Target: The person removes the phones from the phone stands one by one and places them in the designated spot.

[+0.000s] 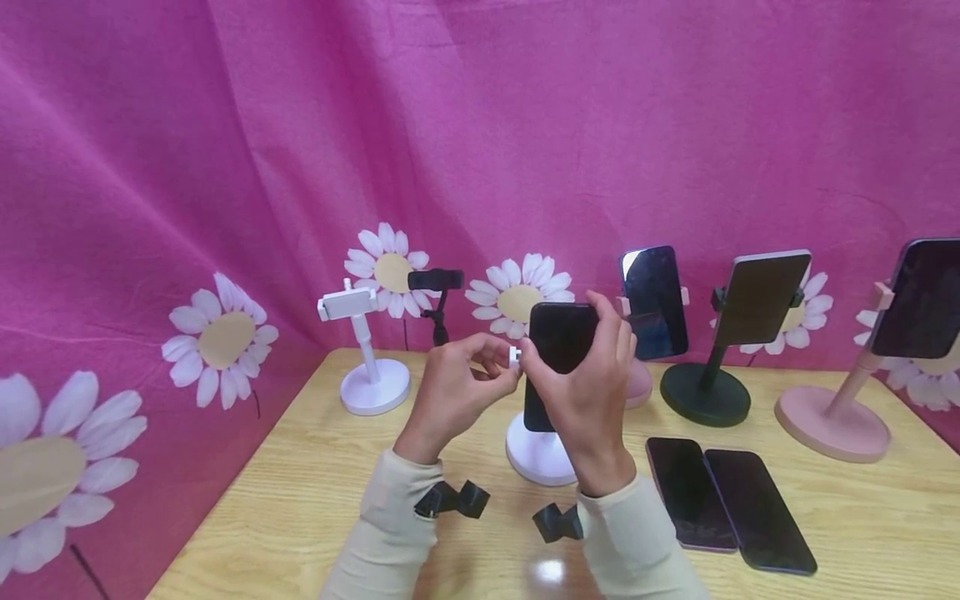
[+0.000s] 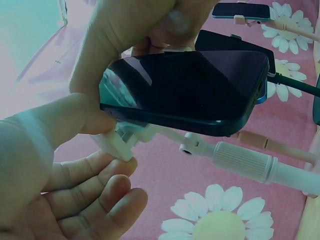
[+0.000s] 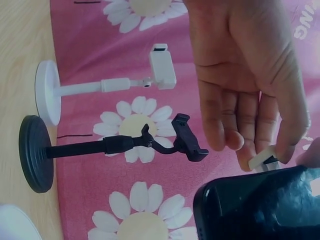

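Observation:
A black smartphone (image 1: 551, 342) is upright at the white phone stand (image 1: 528, 454), and my right hand (image 1: 592, 387) grips it by its sides, with the thumb at its left edge. My left hand (image 1: 457, 383) pinches the stand's white clamp end (image 1: 514, 357) between thumb and index finger, beside the phone's left edge. In the left wrist view, that clamp arm (image 2: 116, 145) juts out past the phone (image 2: 190, 92), whose screen shows; the other left fingers are loosely bent below. The clamp's far side is hidden behind the phone.
At the back left stand a white phone stand (image 1: 375, 387) and a black one (image 1: 437, 282). To the right, pink and dark green stands (image 1: 705, 396) hold phones. Two dark phones (image 1: 690, 492) lie side by side on the wooden table (image 1: 285, 500). A pink flowered cloth (image 1: 480, 150) hangs behind.

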Motion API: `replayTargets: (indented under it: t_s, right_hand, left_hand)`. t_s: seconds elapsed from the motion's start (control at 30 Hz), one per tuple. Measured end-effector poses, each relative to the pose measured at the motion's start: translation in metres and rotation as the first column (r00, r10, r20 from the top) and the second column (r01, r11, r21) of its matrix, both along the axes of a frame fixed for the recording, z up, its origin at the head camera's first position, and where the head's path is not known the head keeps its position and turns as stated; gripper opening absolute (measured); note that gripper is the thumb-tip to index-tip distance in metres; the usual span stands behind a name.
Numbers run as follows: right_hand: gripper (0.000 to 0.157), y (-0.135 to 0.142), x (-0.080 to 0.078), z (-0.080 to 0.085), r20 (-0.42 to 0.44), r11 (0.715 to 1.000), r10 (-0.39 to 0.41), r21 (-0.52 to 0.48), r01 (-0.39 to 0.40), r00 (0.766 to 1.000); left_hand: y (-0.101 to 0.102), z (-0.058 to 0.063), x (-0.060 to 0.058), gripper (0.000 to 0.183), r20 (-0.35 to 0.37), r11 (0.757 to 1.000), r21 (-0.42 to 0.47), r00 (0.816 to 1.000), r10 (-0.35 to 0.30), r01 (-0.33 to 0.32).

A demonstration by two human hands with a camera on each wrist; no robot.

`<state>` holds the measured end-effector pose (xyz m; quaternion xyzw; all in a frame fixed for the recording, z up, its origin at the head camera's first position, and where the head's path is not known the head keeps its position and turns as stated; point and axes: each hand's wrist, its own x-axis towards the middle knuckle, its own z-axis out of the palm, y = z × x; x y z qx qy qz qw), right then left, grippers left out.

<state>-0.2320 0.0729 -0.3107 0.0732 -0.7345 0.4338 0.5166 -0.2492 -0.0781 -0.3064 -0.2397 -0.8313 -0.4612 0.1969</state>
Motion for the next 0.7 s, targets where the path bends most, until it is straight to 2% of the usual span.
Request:
replayTargets:
  t_s: [0.27,0.4,0.53,0.7]
  right_hand:
    - [0.075,0.008,0.008,0.009,0.023,0.999,0.011,0.05,-0.012,1.0]
    - [0.076,0.013,0.016,0.014,0.08,0.996,0.06,0.06,-0.065,0.995]
    - [0.079,0.017,0.024,0.018,0.167,0.987,0.141,0.049,-0.151,0.976]
    - [0.078,0.019,0.03,0.02,0.266,0.971,0.215,0.047,-0.236,0.94]
  left_hand:
    - [0.002,0.002,0.001,0.023,-0.021,1.0,0.002,1.0,0.001,-0.001]
    - [0.003,0.003,0.001,0.023,-0.024,1.0,0.006,1.0,-0.005,0.005]
    - [0.004,0.003,0.003,0.023,-0.021,1.0,0.002,1.0,-0.001,0.001]
    - [0.005,0.002,0.006,0.025,-0.019,1.0,-0.003,1.0,0.004,-0.004]
